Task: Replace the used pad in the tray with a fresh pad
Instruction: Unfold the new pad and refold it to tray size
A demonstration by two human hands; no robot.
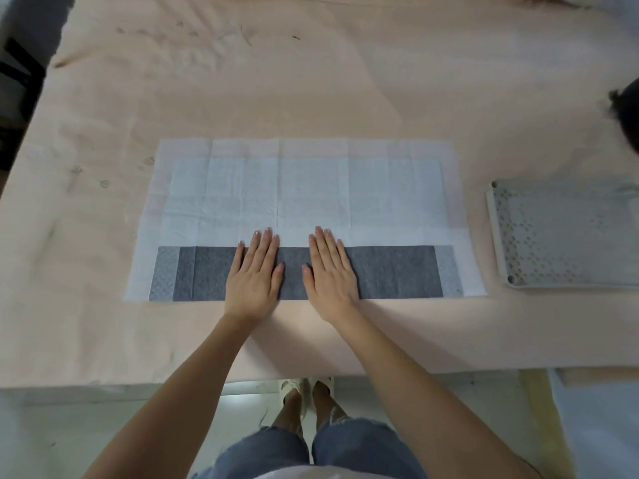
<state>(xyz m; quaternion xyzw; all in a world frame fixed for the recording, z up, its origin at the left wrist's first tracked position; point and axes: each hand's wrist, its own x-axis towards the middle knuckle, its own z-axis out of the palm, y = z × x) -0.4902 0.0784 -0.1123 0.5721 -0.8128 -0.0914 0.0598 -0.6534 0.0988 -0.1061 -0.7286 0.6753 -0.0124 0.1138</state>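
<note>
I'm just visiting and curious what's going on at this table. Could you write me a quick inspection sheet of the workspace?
Surface: table covered in a peach cloth with a few stains and creases.
Job's things: white pad spread flat, its near edge folded over as a grey strip; perforated tray lies apart at the right, with no pad in it as far as it shows.
Clutter: small dark speck on the far cloth.
Hands: left hand and right hand press flat on the grey strip, fingers straight.
Cables: nothing seen.
Surroundings: pale floor below; dark object at the right edge, cannot tell what.
</note>
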